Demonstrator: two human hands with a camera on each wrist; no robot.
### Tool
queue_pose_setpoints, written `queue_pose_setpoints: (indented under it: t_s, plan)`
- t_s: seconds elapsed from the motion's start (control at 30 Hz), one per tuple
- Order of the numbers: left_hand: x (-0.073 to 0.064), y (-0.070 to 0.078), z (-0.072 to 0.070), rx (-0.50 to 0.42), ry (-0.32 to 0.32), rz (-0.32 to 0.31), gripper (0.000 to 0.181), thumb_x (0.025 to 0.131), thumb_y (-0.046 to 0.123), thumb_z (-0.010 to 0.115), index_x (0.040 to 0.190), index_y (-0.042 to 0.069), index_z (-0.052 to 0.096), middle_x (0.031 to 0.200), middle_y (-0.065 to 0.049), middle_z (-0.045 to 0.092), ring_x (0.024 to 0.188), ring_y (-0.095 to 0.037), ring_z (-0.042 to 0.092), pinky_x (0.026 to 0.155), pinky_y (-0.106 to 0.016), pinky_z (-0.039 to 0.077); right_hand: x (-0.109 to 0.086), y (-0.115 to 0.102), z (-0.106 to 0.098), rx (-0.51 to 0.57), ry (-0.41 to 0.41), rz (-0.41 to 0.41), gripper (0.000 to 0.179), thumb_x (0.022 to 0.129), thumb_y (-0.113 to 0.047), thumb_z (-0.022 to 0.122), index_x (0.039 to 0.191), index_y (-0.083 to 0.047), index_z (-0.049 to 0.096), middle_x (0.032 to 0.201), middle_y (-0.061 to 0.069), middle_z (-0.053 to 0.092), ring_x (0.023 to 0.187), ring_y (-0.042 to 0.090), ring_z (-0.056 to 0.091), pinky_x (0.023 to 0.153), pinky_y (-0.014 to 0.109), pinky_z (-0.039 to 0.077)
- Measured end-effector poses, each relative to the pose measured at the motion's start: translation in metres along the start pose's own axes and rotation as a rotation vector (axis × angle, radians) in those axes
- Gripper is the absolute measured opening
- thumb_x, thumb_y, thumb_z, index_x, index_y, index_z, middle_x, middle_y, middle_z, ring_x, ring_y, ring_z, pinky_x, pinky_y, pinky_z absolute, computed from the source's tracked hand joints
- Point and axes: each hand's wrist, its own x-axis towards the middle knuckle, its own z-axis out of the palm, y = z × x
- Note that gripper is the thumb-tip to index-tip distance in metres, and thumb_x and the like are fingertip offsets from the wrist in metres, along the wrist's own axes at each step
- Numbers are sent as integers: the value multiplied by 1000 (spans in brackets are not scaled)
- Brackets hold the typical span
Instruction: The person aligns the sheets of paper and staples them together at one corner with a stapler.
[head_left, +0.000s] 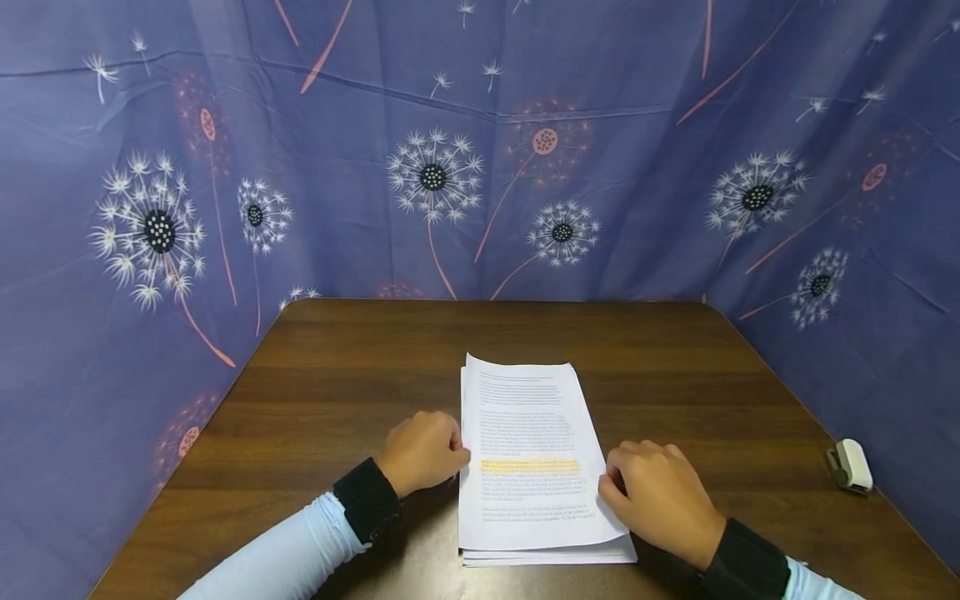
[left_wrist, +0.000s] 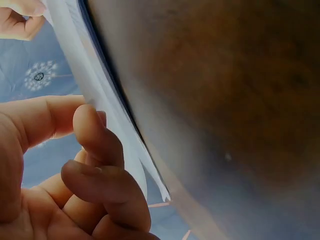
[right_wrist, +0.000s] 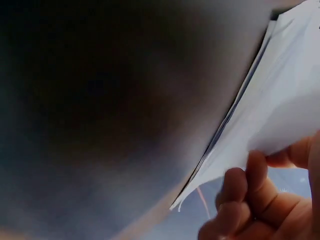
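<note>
A stack of printed paper (head_left: 551,557) lies on the brown wooden table. Its top sheet (head_left: 525,433) carries rows of text and a yellow-highlighted band, and sits slightly askew on the pages beneath. At the sheet's left edge, my left hand (head_left: 423,452) pinches the paper between thumb and curled index finger; the left wrist view shows these fingers (left_wrist: 97,135) at the paper's edge. My right hand (head_left: 663,496) pinches the right edge of the same sheet, which bends up a little there. In the right wrist view, the fingers (right_wrist: 257,170) meet the raised sheet (right_wrist: 285,115).
A small white-and-grey stapler-like object (head_left: 851,465) stands near the table's right edge. Behind and beside the wooden table (head_left: 337,367) hangs a blue cloth (head_left: 337,192) with dandelion prints. Black bands (head_left: 367,500) circle both wrists over light blue sleeves.
</note>
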Motion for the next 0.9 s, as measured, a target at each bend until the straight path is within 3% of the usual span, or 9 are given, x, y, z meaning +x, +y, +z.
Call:
queue_pose_setpoints:
  t_s: [0.57,0.9]
  plan:
    - [1,-2,3,48,-44,-3,38,87,29,78,55,22,59,53,5,45,47,-14,46,42,-26,28,2,2,4,37,-242,115,20,85,-33,79,72,-25,66,65,-11,49,62,10,45,67,37,38]
    - [1,-2,4,31,-98,-46,26,87,33,81,68,20,69,58,2,53,51,-17,51,44,-27,37,2,1,5,47,-268,161,26,85,-37,80,71,-26,61,66,-8,48,58,11,44,59,33,34]
